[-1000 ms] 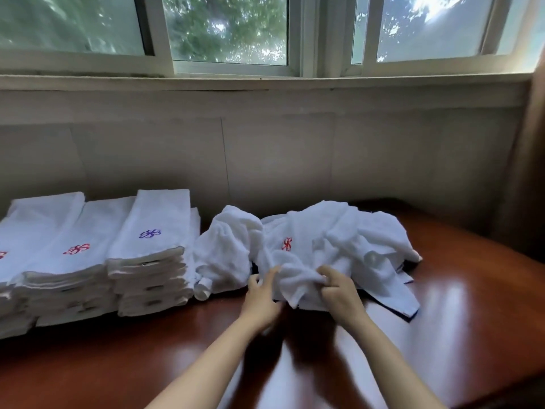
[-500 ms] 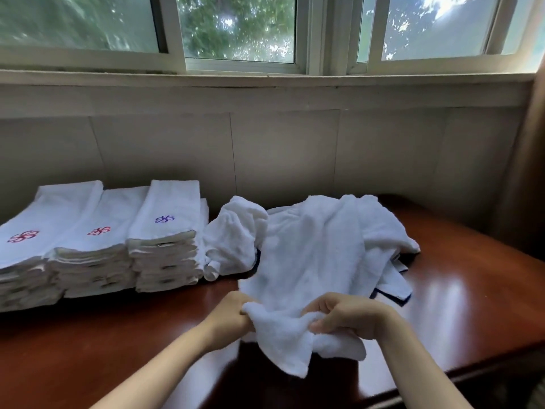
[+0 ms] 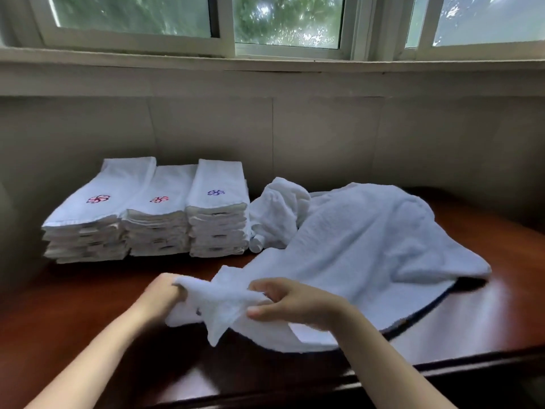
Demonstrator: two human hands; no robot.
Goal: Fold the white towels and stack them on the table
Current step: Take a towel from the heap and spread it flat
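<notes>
A person's left hand (image 3: 160, 296) and right hand (image 3: 290, 302) each clutch the bunched near edge of a loose white towel (image 3: 368, 249), fingers curled into the cloth. The rest of it drapes across the right of the dark wooden table (image 3: 88, 335). Far left stand three stacks of folded towels (image 3: 153, 214), a crumpled towel (image 3: 277, 214) just beside them. The step likely calls for sliding the hands apart along the hem to find two corners, then spreading the towel flat before any fold.
</notes>
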